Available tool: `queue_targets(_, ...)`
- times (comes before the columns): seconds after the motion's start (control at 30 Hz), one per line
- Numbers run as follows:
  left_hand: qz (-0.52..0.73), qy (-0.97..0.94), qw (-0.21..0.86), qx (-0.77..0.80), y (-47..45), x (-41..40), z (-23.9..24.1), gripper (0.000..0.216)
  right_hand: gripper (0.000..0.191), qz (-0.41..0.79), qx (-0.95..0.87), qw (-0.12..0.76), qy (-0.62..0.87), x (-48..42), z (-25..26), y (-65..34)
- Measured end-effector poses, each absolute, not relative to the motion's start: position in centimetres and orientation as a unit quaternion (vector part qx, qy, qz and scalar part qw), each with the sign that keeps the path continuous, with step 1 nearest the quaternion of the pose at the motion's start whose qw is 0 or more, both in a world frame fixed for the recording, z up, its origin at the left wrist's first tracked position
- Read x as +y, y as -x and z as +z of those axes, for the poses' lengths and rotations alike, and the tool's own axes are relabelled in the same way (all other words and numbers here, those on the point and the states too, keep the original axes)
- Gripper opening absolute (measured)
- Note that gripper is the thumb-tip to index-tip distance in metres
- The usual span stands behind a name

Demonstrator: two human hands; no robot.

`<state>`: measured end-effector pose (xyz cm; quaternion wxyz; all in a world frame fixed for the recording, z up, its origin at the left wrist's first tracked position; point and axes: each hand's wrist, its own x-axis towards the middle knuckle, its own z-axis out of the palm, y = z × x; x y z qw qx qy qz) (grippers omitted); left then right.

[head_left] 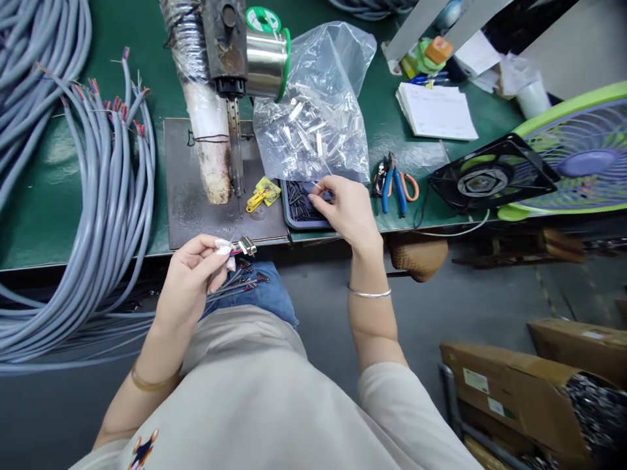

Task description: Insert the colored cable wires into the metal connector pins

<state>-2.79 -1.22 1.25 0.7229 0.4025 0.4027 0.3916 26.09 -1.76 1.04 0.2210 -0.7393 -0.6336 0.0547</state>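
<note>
My left hand (198, 264) pinches a grey cable whose coloured wires run into a metal multi-pin connector (247, 246), just in front of the table edge. White covers sit on some of its fingertips. My right hand (345, 209) is over a shallow tray (306, 226) of short black tube pieces (296, 201), thumb and forefinger curled close together. Whether a piece is between them is too small to tell. Behind the tray lies a clear plastic bag (318, 124) full of shiny connector parts. A soldering iron (236, 150) hangs tip-down over a dark board (189, 219).
Coiled grey cables (93, 215) fill the left side. A solder spool (267, 62) stands behind the iron. Near the tray are a yellow clip (262, 196) and blue-handled pliers (394, 186). Farther right are paper sheets (435, 111), a black fan (490, 173) and a green-rimmed fan (582, 156).
</note>
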Motion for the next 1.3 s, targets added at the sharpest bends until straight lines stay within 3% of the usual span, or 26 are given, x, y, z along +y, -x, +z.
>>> queue_targets(0.17, 0.376, -0.393, 0.726, 0.421, 2.4, -1.4, 0.7, 0.017, 0.006, -0.013, -0.54, 0.402, 0.74, -5.2, 2.5, -24.2)
queue_targets(0.3, 0.359, -0.423, 0.715, 0.426, 2.0, -1.8, 0.5, 0.016, 0.004, 0.072, -0.537, 0.495, 0.679, -7.8, 3.9, -20.7)
queue_targets(0.4, 0.352, -0.445, 0.704, 0.427, 1.9, -2.0, 0.6, 0.016, 0.007, 0.18, -0.595, 0.485, 0.615, -8.2, 3.8, -18.1)
queue_targets(0.6, 0.347, -0.457, 0.696, 0.432, 2.3, -2.0, 0.6, 0.013, 0.012, 0.243, -0.614, 0.46, 0.593, -7.2, 2.6, -16.2)
queue_targets(1.3, 0.302, -0.441, 0.764, 0.363, 3.1, -1.8, -0.2, 0.012, 0.012, 0.318, -0.623, 0.435, 0.568, -6.5, 2.5, -15.8)
